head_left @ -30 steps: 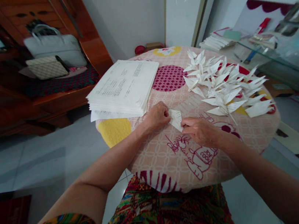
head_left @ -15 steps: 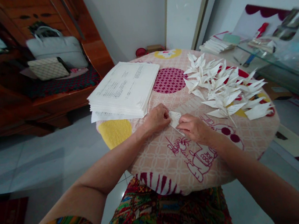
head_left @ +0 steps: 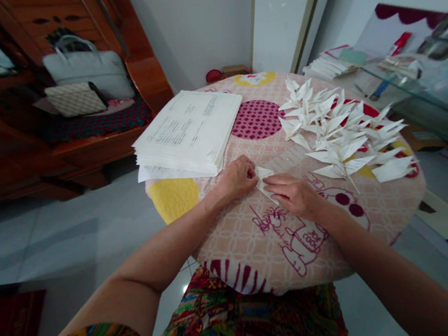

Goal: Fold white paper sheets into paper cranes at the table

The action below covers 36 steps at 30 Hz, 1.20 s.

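Observation:
A small folded piece of printed paper (head_left: pixel 265 173) lies on the cloth-covered round table (head_left: pixel 232 228) between my hands. My left hand (head_left: pixel 241 176) is closed, its thumb and fingertips pinching the paper's left edge. Stretched over the right part of the paper, the fingers of my right hand (head_left: pixel 294 194) press it against the cloth. Both hands partly hide the paper. Beyond my left hand stands a thick stack of printed sheets (head_left: pixel 189 128). To the right lies a heap of folded paper cranes (head_left: pixel 330 125).
A faint clear strip (head_left: pixel 289 157) lies just beyond my hands. At the right, a glass shelf (head_left: pixel 427 106) with papers and bagged items stands close to the table. A wooden bench (head_left: pixel 112 145) with a grey handbag (head_left: pixel 87 70) is at the left.
My right hand's fingers have gone from a pinch at the paper to lying stretched over it. My left hand keeps its grip. The view has shifted slightly.

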Motion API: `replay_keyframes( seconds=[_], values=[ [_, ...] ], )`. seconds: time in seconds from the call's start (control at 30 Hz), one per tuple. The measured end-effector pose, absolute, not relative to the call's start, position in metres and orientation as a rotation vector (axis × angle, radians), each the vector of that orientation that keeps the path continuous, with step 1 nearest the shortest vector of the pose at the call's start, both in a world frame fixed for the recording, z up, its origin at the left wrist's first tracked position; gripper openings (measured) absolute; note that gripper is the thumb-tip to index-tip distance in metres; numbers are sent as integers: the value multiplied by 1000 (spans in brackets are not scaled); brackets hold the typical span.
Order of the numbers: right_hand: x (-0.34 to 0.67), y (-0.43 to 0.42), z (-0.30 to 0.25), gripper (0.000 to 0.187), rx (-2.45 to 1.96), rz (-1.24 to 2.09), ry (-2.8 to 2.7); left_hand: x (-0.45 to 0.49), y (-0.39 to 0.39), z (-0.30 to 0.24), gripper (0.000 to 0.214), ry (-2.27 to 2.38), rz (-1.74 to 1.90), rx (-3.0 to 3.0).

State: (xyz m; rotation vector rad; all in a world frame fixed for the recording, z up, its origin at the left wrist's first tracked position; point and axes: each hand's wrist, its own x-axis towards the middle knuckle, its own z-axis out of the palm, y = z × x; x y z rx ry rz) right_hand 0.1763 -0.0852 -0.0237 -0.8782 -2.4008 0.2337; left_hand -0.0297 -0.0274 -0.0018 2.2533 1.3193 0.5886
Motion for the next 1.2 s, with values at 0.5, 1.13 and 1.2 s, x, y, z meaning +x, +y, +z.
replay_keyframes(
  seconds=[0.5, 1.13, 1.2],
  values=[
    [172, -88, -22, 37, -899, 99, -2521, -40, -18, -7, 13, 1239, 627, 2222],
    [171, -89, -21, 38, -913, 156, -2527, -45, -20, -10, 20, 1218, 636, 2230],
    [171, -89, -21, 38, -921, 175, -2516, -46, -19, -11, 25, 1218, 641, 2243]
  ],
)
